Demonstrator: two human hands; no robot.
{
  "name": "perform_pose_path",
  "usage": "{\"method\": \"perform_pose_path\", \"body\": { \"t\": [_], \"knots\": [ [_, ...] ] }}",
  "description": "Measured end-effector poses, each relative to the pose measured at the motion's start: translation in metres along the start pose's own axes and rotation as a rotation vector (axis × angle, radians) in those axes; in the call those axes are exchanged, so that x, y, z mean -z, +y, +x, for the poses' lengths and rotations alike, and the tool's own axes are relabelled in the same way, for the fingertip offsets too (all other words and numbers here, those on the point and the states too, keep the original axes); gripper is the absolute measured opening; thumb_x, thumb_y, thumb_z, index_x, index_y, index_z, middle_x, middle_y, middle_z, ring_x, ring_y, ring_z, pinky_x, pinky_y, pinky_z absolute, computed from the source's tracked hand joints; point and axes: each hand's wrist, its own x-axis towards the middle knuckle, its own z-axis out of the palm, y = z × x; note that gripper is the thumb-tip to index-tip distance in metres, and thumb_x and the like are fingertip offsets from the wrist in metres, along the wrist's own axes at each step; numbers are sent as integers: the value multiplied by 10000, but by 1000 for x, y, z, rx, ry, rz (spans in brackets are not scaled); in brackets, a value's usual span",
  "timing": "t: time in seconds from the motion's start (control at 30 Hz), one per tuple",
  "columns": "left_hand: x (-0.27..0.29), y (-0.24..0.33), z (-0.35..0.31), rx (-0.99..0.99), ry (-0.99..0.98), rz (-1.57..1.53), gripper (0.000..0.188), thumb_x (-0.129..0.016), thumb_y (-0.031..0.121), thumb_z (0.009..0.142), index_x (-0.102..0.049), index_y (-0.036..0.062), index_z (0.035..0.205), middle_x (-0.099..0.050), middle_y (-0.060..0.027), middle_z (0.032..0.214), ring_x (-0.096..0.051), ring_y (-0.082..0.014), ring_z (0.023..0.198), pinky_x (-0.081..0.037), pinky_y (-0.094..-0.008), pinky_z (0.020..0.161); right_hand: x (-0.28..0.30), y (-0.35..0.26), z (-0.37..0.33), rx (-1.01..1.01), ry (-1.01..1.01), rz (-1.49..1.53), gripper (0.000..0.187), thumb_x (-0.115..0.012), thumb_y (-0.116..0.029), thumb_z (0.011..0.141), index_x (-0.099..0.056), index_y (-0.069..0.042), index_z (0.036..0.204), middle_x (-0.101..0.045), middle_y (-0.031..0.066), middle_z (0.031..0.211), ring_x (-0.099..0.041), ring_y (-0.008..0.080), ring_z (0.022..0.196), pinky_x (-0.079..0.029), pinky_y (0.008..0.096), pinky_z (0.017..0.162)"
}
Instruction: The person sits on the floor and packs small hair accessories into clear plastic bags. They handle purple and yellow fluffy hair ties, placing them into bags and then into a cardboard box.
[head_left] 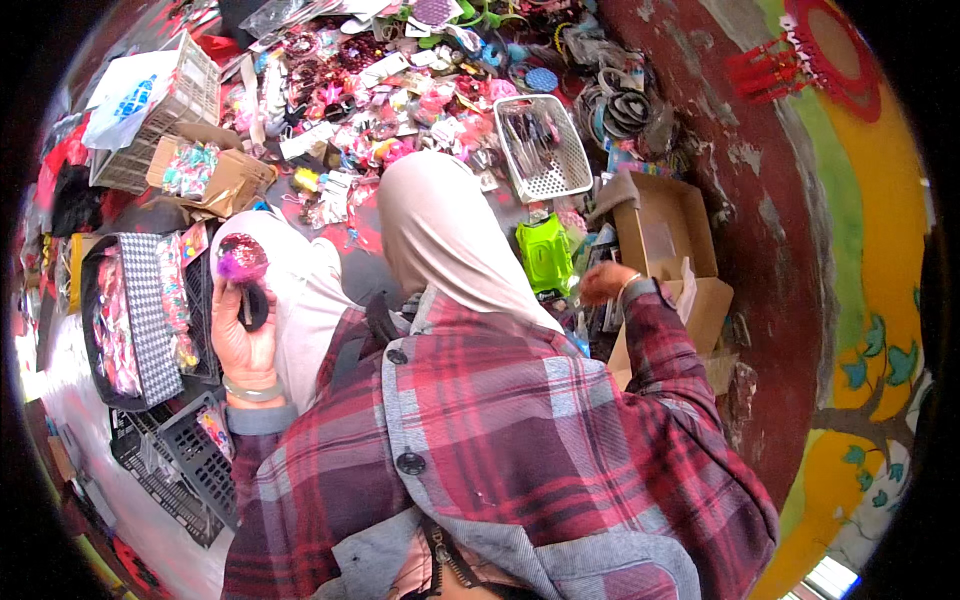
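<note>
Raised at the left, my left hand is closed on a hair accessory with pink sequins and purple fluff. A black band curves beside its fingers and seems to belong to the same piece. My right hand hangs at the right, just beside a bright green plastic container. Its back faces me and its fingertips are blurred, so whether it holds anything does not show. Below it lie small dark packaged goods, partly hidden by my sleeve.
A large heap of colourful hair accessories spreads ahead of my knees. On it stands a white basket. An open cardboard box is at the right by a red wall. To the left are a checked bin, a black crate and a pale crate.
</note>
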Motion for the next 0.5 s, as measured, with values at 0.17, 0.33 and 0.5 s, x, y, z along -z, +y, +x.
{"method": "perform_pose_path", "body": {
  "t": [0.17, 0.33, 0.5],
  "knots": [
    [-1, -17, -7, -34, 134, -7, 240, -585, 71, 814, -569, 77, 1053, -630, -56, 914, -618, -178, 789, -526, -337, 647, -42, -13, 24, -352, -146, -600, 230, -558, -298, 783, -653, -94, 832, -657, 79, 821, -627, 216, 744, -486, 371, 643],
    [-6, -8, -1, -17, -14, 21, 200, -572, 73, 822, -582, 31, 1017, -634, -76, 877, -627, -182, 747, -542, -349, 648, 28, -130, 45, 321, 517, -1460, 150, -567, -207, 712, -672, -104, 740, -656, 67, 717, -632, 256, 661, -483, 376, 559],
    [-14, -9, -14, -4, -35, -50, 219, -564, 69, 824, -562, 17, 1037, -632, -98, 890, -628, -211, 760, -549, -376, 656, -3, -389, -46, 669, 722, -75, 196, -516, -155, 849, -627, -15, 768, -575, 16, 579, -520, 72, 504, -394, 201, 461]
  ]
}}
